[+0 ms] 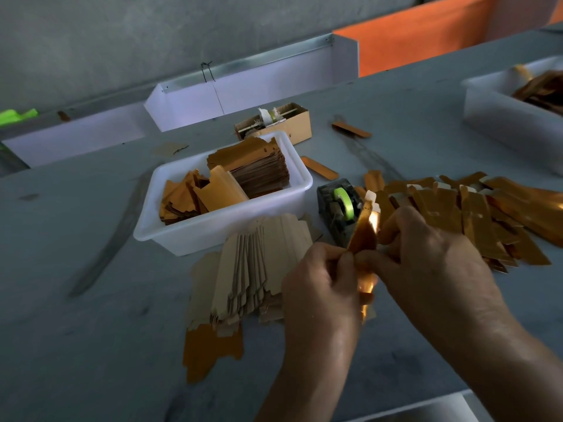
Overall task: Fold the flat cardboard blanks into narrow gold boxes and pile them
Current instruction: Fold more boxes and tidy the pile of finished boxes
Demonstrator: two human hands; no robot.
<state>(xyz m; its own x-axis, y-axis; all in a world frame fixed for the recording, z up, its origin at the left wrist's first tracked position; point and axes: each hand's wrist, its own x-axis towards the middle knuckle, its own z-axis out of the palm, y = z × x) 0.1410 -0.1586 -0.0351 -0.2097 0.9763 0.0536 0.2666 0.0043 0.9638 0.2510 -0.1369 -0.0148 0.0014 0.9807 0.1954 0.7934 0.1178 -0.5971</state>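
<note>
From the head camera, the lower end of the gold blank (364, 236) is hidden behind both hands; only its upper part, with a white tab at the top, rises clear between them, above the grey bench (91, 330). The left hand (320, 284) pinches it with curled fingers at its near edge. The right hand (426, 263) grips it from the other side, thumb meeting the left thumb. Whether the blank is already closed into a box cannot be made out.

Just left of the hands lies one fanned stack of flat blanks (253, 269), pale side up, partly covered by the left hand; too many overlap to count. One blank lies gold side up (210, 351) in front of it. One white tub (225, 190) holds two heaps of gold pieces. A pile of folded gold boxes (475, 214) spreads to the right, blurred together. Between tub and pile stands one tape dispenser (338, 208) with a green roll. A second white tub (511, 114) is cut off at the right edge.
</note>
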